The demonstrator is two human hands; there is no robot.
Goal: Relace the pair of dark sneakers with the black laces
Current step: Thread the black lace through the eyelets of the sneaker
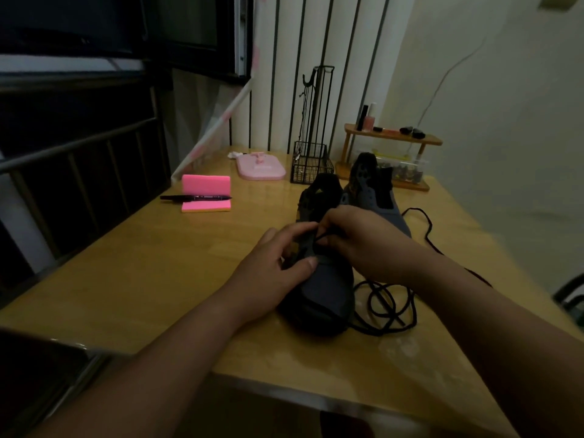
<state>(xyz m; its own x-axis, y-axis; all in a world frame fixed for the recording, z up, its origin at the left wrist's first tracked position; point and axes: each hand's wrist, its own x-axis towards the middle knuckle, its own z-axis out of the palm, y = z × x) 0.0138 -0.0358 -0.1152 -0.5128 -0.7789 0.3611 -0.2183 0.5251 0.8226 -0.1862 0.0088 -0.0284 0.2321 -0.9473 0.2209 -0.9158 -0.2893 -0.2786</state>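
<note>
A dark sneaker (325, 289) lies on the wooden table (164, 267) with its toe towards me. My left hand (275, 263) grips its left side at the eyelets, thumb on the vamp. My right hand (363, 241) pinches a black lace (319, 237) over the lowest eyelets. The loose rest of this lace (388, 305) coils on the table right of the toe. The second dark sneaker (376, 191) stands behind, unlaced, with another black lace (426, 226) trailing on its right.
A pink sticky-note pad (207, 194) with a black marker (196, 197) lies at the left back. A pink stand (260, 167), a black wire rack (311, 162) and a small wooden shelf (392, 137) with bottles line the wall. A dark object (41, 368) sits at the near left corner.
</note>
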